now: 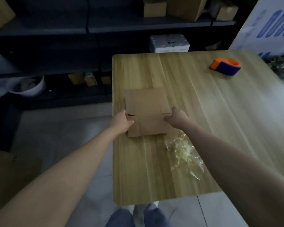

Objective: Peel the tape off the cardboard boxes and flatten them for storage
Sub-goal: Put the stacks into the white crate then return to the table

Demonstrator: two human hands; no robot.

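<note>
The pale wood-grain table [203, 112] carries everything here, and the flattened brown cardboard box [146, 110] lies on it near its left edge, held at its near corners by 2 hands. The left hand [121, 122] has its fingers wrapped over the box's left side, thumb on top, clamped on the cardboard; the right hand [176, 117] is curled tight on the near right corner, thumb tip up beside a flap seam. Just behind the right hand's fingers, toward the person, sits a crumpled heap of clear peeled tape [184, 153] (sticky, I would judge), so dragging the box back could snag it. With the left fingers so near the table edge, a hard press might tip the panel off. The orange-and-blue tape dispenser [225, 66] sits well beyond the right fingertips, out of harm's way.
</note>
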